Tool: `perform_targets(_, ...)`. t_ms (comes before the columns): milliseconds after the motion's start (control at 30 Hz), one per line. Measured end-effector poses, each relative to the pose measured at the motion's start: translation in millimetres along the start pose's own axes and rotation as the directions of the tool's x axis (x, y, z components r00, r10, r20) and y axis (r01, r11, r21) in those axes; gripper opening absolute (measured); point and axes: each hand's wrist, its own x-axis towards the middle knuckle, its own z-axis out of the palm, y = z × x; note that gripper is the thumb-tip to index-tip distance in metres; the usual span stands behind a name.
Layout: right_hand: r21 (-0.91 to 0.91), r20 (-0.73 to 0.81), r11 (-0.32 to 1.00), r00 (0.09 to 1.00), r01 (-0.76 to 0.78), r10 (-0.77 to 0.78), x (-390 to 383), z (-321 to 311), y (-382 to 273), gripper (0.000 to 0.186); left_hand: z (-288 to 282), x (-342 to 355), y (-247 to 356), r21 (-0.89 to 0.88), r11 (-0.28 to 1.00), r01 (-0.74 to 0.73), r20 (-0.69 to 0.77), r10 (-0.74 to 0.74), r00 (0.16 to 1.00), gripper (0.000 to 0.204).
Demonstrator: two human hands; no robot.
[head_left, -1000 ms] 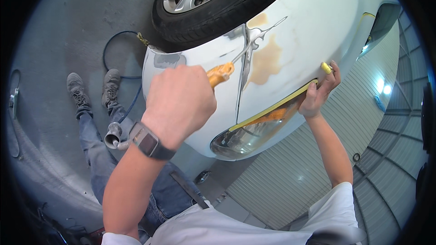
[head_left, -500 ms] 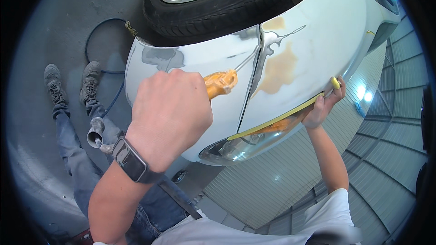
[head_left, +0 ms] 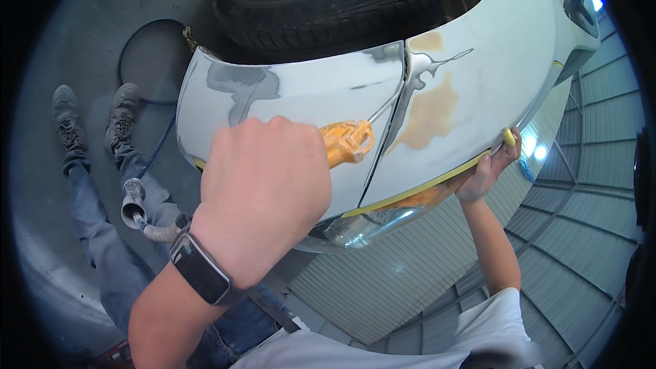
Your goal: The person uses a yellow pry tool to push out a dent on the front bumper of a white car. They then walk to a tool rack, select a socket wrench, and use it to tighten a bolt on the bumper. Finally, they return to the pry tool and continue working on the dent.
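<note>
My left hand, with a watch on its wrist, is a fist around the worn orange handle of a screwdriver. Its thin metal shaft slants up to the dark gap between two white car panels; the exact tip is hard to make out. At the far right, my right hand rests against the panel edge beside the headlight, thumb apart from the fingers. A small yellow piece shows at one fingertip. Yellow tape follows the panel edge along the headlight.
Grey and tan repair patches mark the white panels. A wheel stands above them. On the left are a dark hose, a grey power tool with a ribbed hose, and my outstretched legs on the floor.
The car has shifted slightly in the view. My left fist and the screwdriver sit a little lower and further right, the shaft still at the gap. My right hand stays at the panel edge.
</note>
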Motion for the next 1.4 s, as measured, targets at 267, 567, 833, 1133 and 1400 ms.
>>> perform_targets(267, 0.051, 0.011, 0.998, 1.0, -0.028, 0.028, 0.9, 0.1, 0.7, 0.069, -2.0, -10.4, -4.9, -0.117, 0.99, 0.083, 0.156, -0.064, 0.986, 0.017)
perform_targets(567, 0.019, 0.028, 0.999, 0.999, -0.04, 0.039, -0.2, -2.6, 1.3, 0.07, -2.3, 35.2, -6.5, -0.047, 0.998, 0.042, 0.001, -0.042, 0.999, 0.024)
perform_targets(833, -0.003, 0.021, 1.0, 0.999, -0.028, 0.028, -2.7, -3.9, 4.6, 0.074, -17.0, 46.7, -2.6, 0.088, 0.996, -0.032, -0.061, 0.037, 0.997, 0.016)
perform_targets(1133, -0.051, 0.028, 0.999, 1.0, -0.005, 0.006, -2.8, -6.1, 6.5, 0.072, -17.3, -11.4, 13.1, 0.003, 0.998, 0.057, 0.22, -0.056, 0.974, 0.016)
perform_targets(1400, 0.025, 0.007, 0.999, 0.999, -0.032, 0.032, -2.2, -3.1, 1.3, 0.069, -9.2, -7.0, 5.9, 0.052, 0.999, -0.007, 0.08, 0.002, 0.997, 0.015)
